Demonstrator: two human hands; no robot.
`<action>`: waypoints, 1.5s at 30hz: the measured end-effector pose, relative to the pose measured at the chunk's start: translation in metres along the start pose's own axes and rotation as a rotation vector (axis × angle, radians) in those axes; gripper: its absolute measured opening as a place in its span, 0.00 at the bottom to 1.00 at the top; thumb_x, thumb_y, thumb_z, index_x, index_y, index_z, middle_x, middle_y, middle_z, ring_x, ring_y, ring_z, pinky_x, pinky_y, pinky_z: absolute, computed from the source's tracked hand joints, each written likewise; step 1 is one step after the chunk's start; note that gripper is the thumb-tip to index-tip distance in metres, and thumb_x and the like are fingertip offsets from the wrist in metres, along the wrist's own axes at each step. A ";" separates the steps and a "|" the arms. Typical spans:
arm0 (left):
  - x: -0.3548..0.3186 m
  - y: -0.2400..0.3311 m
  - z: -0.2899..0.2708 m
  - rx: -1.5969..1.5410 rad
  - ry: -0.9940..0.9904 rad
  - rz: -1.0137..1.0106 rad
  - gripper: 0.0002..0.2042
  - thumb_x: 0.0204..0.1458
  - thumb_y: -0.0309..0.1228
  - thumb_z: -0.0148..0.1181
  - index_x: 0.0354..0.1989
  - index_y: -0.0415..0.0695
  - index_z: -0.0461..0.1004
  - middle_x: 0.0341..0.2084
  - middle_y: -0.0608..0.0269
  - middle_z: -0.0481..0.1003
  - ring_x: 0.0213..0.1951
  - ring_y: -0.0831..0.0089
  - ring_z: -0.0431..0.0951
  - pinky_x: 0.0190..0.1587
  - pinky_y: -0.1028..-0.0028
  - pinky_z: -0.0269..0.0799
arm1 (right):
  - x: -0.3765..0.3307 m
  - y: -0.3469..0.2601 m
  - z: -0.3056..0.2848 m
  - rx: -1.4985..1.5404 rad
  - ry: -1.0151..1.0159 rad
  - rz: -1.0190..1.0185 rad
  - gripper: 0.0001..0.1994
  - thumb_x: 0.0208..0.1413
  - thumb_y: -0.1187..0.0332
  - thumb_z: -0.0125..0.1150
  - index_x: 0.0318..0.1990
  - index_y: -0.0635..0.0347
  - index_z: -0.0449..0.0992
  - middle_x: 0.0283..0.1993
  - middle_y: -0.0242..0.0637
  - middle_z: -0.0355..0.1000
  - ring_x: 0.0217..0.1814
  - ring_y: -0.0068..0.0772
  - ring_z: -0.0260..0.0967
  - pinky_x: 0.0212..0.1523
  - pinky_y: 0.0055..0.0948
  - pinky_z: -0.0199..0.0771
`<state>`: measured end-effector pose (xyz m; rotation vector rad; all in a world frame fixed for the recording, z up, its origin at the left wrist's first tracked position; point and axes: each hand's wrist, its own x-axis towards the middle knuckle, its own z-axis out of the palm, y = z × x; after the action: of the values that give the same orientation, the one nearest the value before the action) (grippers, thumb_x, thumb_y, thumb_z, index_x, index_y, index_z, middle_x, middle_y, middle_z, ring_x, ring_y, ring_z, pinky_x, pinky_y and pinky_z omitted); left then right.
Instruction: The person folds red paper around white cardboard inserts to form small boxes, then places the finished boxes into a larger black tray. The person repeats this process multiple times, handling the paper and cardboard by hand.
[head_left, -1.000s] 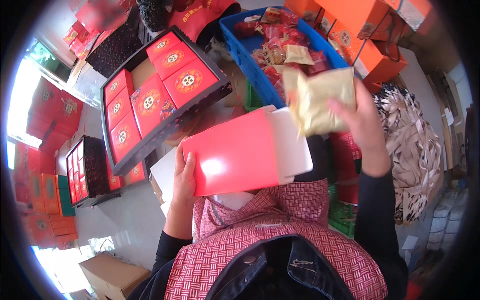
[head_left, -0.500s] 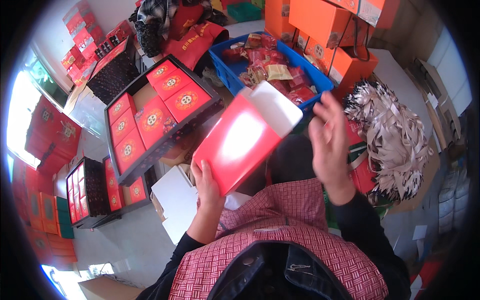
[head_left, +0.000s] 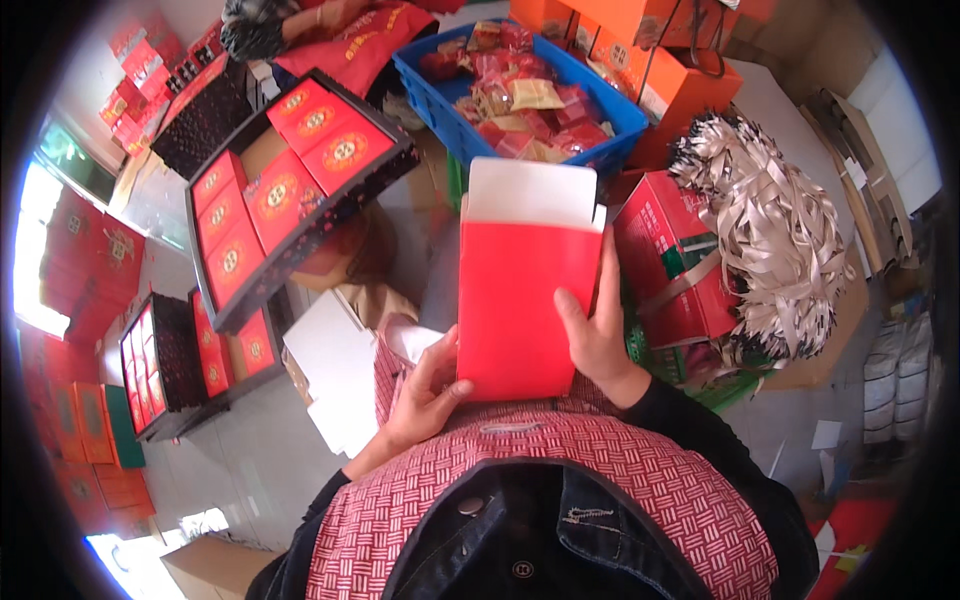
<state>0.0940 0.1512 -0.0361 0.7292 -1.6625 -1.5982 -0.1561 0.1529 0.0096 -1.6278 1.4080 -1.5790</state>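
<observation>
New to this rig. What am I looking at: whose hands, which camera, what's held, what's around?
No robot here: these are a person's bare hands, seen from the left of two fisheye cameras worn on the head. It looks down, so picture left is the wearer's left, and straight edges bend near the rim.

The right hand holds a plain red carton, thumb on its face. The left hand is at its lower left edge; how firmly it grips is unclear. A white flap sticks up at the carton's far end; its inside is hidden.

To the left, a black tray holds red boxes with round emblems. Beyond the carton, a blue crate holds small packets. To the right lies a heap of beige ribbons.
</observation>
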 end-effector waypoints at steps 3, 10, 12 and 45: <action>-0.011 0.002 -0.009 0.153 -0.077 -0.046 0.29 0.57 0.28 0.57 0.66 0.43 0.54 0.54 0.52 0.70 0.55 0.60 0.73 0.56 0.64 0.70 | -0.023 -0.002 -0.005 -0.100 -0.098 0.071 0.37 0.62 0.68 0.52 0.70 0.70 0.34 0.70 0.54 0.47 0.70 0.42 0.50 0.67 0.35 0.53; 0.084 0.014 -0.015 -0.206 0.190 0.104 0.31 0.59 0.29 0.55 0.68 0.39 0.48 0.59 0.57 0.62 0.57 0.69 0.67 0.57 0.69 0.65 | -0.014 0.018 0.001 -0.102 -0.170 0.062 0.37 0.63 0.66 0.52 0.69 0.70 0.36 0.69 0.53 0.47 0.69 0.41 0.52 0.66 0.34 0.55; 0.118 0.034 -0.015 -0.201 0.185 0.087 0.29 0.60 0.27 0.53 0.68 0.40 0.50 0.57 0.57 0.63 0.57 0.73 0.66 0.58 0.72 0.63 | -0.008 0.024 0.001 -0.127 -0.220 0.045 0.36 0.62 0.66 0.52 0.70 0.69 0.38 0.68 0.52 0.49 0.68 0.39 0.54 0.64 0.33 0.57; 0.157 0.007 -0.034 -0.244 0.267 0.214 0.04 0.61 0.21 0.47 0.43 0.38 0.63 0.48 0.51 0.70 0.55 0.67 0.69 0.55 0.70 0.67 | 0.199 0.045 -0.004 0.487 -0.903 0.487 0.10 0.59 0.67 0.59 0.37 0.68 0.77 0.33 0.35 0.74 0.39 0.23 0.72 0.44 0.23 0.70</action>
<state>0.0287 0.0061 -0.0126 0.5883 -1.2814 -1.4495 -0.2126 -0.0372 0.0591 -1.2844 0.7539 -0.6621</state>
